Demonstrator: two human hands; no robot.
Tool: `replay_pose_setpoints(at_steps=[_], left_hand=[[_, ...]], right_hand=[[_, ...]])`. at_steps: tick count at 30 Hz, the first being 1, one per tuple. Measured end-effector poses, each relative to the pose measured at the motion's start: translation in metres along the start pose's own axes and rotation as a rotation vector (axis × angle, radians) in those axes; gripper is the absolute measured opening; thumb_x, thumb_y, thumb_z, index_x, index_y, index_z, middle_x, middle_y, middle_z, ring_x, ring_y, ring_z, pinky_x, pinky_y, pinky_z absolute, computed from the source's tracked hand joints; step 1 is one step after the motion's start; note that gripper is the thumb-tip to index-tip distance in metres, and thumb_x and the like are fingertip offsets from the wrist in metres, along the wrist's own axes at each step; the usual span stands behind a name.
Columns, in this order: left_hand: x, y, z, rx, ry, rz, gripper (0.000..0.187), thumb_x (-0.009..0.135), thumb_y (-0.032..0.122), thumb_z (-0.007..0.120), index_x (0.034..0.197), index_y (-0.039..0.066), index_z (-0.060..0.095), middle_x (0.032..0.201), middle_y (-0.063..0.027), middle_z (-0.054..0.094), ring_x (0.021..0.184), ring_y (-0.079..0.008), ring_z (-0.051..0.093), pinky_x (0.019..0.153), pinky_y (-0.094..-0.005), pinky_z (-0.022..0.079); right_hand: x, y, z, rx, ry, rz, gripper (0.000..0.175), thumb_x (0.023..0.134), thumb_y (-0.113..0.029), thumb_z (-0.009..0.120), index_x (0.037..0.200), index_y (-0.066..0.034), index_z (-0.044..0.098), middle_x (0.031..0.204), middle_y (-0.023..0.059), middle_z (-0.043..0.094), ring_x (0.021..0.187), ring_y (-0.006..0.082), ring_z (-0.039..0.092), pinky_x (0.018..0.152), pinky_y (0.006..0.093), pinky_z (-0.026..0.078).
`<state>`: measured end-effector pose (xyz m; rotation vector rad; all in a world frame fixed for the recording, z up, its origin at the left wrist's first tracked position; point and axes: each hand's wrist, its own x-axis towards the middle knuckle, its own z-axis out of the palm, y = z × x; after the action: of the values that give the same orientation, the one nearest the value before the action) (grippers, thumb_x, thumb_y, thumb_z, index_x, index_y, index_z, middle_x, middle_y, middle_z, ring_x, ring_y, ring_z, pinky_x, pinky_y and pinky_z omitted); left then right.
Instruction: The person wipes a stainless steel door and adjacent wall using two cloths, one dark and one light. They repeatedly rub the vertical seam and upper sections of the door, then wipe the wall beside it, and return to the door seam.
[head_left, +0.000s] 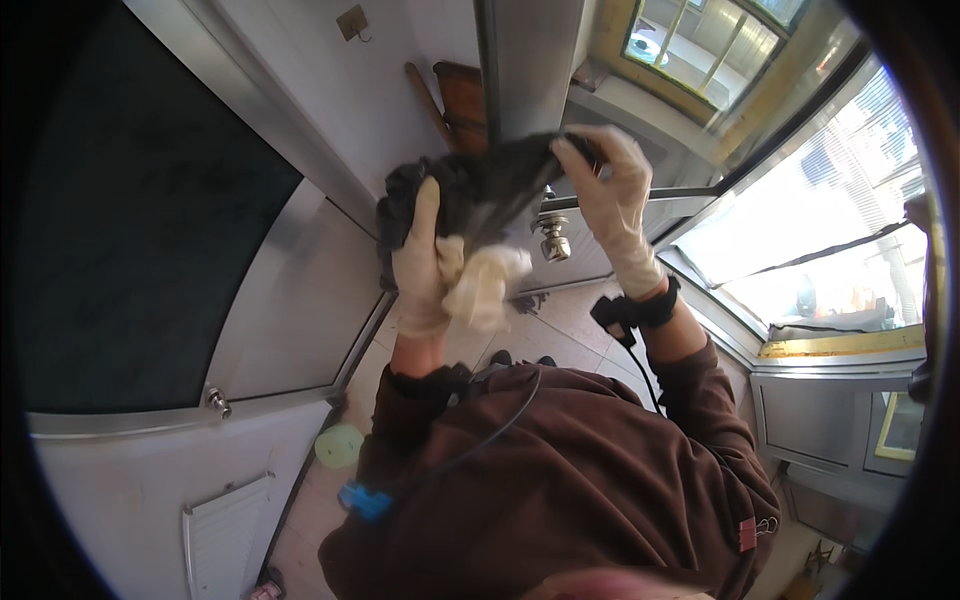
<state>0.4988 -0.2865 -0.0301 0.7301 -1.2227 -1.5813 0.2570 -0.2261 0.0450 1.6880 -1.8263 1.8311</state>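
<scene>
My left hand (422, 262), in a pale glove, grips a bunched piece of thin black material (502, 172), which looks like a plastic bag. A crumpled cream-coloured cloth or glove (487, 285) hangs by the same palm, blurred. Higher and to the right, my right hand (611, 176) wears a matching glove and pinches the far end of the black material between thumb and fingers. The material is stretched between both hands. Black bands circle both wrists, and the right one (652, 304) carries a small device with a cable.
A metal-framed door with a round knob (553, 238) stands just beyond my hands. At left is another door with a dark panel (150, 225) and a knob (218, 403). Bright windows (817, 217) line the right. A pale green container (339, 445) sits on the tiled floor.
</scene>
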Motion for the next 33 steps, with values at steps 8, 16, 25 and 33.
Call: replay_pose_setpoints(at_steps=[8, 16, 25, 33], left_hand=[[0.083, 0.008, 0.065, -0.133, 0.161, -0.058, 0.023, 0.102, 0.025, 0.068, 0.119, 0.012, 0.075, 0.067, 0.0051, 0.054, 0.046, -0.0019, 0.041, 0.039, -0.0187, 0.029], [0.095, 0.020, 0.063, -0.329, 0.091, -0.235, 0.019, 0.103, 0.016, 0.066, 0.119, 0.008, 0.074, 0.072, 0.0056, 0.056, 0.045, -0.0036, 0.042, 0.038, -0.0197, 0.033], [0.100, 0.027, 0.064, -0.291, 0.179, -0.343, 0.013, 0.102, 0.020, 0.069, 0.107, 0.010, 0.076, 0.063, 0.0057, 0.047, 0.042, -0.0045, 0.037, 0.035, -0.0207, 0.026], [0.097, 0.026, 0.067, -0.282, 0.119, -0.309, 0.038, 0.100, 0.033, 0.071, 0.067, 0.018, 0.060, 0.053, 0.0073, 0.043, 0.038, -0.0029, 0.032, 0.035, -0.0215, 0.022]], right_hand=[[0.004, -0.004, 0.055, -0.346, 0.238, 0.022, 0.025, 0.079, -0.021, 0.085, 0.082, -0.0074, 0.064, 0.079, 0.0088, 0.066, 0.073, 0.0311, 0.066, 0.066, 0.0419, 0.053], [0.009, 0.021, 0.065, -0.301, 0.321, -0.139, 0.025, 0.080, -0.022, 0.084, 0.084, -0.0084, 0.063, 0.079, 0.0083, 0.064, 0.071, 0.0327, 0.063, 0.064, 0.0429, 0.051], [0.009, 0.024, 0.074, -0.275, 0.420, -0.038, 0.025, 0.080, -0.018, 0.084, 0.081, -0.0071, 0.061, 0.079, 0.0093, 0.064, 0.072, 0.0331, 0.063, 0.064, 0.0428, 0.051], [-0.018, 0.033, 0.079, -0.372, 0.138, 0.111, 0.027, 0.079, -0.020, 0.085, 0.079, -0.0056, 0.062, 0.071, 0.0089, 0.059, 0.065, 0.0294, 0.060, 0.059, 0.0399, 0.048]])
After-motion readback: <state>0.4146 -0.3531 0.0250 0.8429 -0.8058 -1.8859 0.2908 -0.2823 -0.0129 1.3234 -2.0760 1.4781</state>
